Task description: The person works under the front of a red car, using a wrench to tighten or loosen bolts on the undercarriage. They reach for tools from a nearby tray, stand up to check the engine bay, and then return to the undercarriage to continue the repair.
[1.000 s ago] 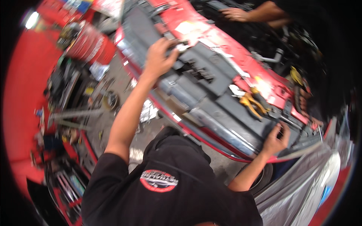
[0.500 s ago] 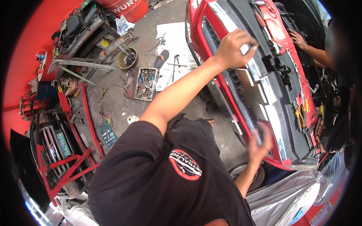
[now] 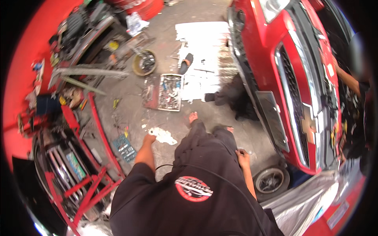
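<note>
My left hand [image 3: 149,139] hangs low at my left side, beside a crumpled white rag [image 3: 163,136] on the floor. Its fingers are too blurred to make out, and I cannot tell whether it touches the rag. Against my right thigh is my right hand [image 3: 243,158], its fingers curled in; anything inside them is hidden. To my right stands a red car front [image 3: 271,74] with a chrome-edged grille [image 3: 293,90]. Neither hand touches the car. A flat dark panel [image 3: 273,120] sits low on its bumper.
Dark-clothed legs [image 3: 230,96] stick out from under the bumper. Another person's arm [image 3: 349,82] reaches in at the far right. A toolbox [image 3: 170,92], a bowl of parts [image 3: 144,63] and white sheeting [image 3: 202,39] lie ahead. Red metal frame [image 3: 104,131] stands left; a wheel [image 3: 271,180] lies right.
Both my hands have come away from the car front and dropped to my sides. The view has shifted, so the car now appears further right and the person's legs beneath it show.
</note>
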Action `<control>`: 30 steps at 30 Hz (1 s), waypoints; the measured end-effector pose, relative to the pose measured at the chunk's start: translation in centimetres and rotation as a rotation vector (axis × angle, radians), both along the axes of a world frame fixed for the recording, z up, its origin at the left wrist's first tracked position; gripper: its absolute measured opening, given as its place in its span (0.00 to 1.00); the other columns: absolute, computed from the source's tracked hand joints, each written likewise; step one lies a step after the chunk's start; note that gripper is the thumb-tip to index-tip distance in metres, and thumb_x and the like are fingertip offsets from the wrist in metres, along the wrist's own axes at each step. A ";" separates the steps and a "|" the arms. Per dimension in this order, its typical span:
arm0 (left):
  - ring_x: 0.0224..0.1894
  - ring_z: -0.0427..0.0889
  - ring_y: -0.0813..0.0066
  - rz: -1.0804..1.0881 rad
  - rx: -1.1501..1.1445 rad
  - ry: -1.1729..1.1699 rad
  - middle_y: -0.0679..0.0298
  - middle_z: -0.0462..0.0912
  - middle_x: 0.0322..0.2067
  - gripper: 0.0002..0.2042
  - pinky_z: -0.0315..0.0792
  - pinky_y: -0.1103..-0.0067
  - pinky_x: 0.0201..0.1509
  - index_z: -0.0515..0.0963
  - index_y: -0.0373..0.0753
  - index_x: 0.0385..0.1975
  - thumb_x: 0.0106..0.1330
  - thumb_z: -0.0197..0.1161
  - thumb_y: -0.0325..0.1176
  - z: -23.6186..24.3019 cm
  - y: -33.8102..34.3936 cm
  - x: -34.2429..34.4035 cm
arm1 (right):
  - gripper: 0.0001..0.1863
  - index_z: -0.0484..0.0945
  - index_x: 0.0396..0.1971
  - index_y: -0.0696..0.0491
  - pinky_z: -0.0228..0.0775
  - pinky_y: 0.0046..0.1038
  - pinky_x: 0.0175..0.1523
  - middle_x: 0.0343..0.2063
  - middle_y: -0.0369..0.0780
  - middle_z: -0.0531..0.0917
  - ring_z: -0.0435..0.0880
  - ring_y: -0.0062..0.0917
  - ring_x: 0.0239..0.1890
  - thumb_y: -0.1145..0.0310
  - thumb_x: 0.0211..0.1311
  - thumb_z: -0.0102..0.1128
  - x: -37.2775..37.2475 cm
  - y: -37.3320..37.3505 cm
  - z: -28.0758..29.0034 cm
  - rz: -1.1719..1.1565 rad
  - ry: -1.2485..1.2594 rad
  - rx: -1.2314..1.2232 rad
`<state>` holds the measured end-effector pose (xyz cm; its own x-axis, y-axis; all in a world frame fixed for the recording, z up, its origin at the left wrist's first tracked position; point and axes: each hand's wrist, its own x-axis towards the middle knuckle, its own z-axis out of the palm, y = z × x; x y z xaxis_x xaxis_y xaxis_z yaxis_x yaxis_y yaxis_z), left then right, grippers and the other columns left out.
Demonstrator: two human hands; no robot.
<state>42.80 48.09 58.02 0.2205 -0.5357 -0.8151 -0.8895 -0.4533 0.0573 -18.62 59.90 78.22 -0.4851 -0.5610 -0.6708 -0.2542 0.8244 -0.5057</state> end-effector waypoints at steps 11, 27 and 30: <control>0.49 0.87 0.55 0.313 0.209 0.237 0.45 0.83 0.52 0.32 0.86 0.65 0.37 0.75 0.33 0.61 0.60 0.68 0.48 7.4 -5.6 -13.4 | 0.34 0.76 0.60 0.55 0.75 0.37 0.57 0.54 0.48 0.82 0.81 0.35 0.56 0.48 0.59 0.68 2.8 -13.2 -3.3 0.157 -0.326 0.421; 0.59 0.78 0.45 -0.184 0.010 0.244 0.42 0.78 0.56 0.25 0.72 0.61 0.64 0.77 0.37 0.57 0.64 0.65 0.47 -29.8 -24.6 -24.2 | 0.26 0.84 0.46 0.57 0.75 0.37 0.57 0.45 0.51 0.87 0.86 0.42 0.49 0.51 0.57 0.67 9.8 -36.2 -48.7 0.354 -0.253 0.116; 0.58 0.78 0.45 -0.236 -0.157 0.309 0.41 0.77 0.56 0.23 0.71 0.60 0.64 0.78 0.37 0.56 0.66 0.63 0.46 -41.2 -30.4 -25.7 | 0.25 0.84 0.47 0.56 0.76 0.38 0.56 0.44 0.52 0.87 0.86 0.42 0.49 0.53 0.55 0.67 11.3 -41.6 -58.0 0.372 -0.111 0.008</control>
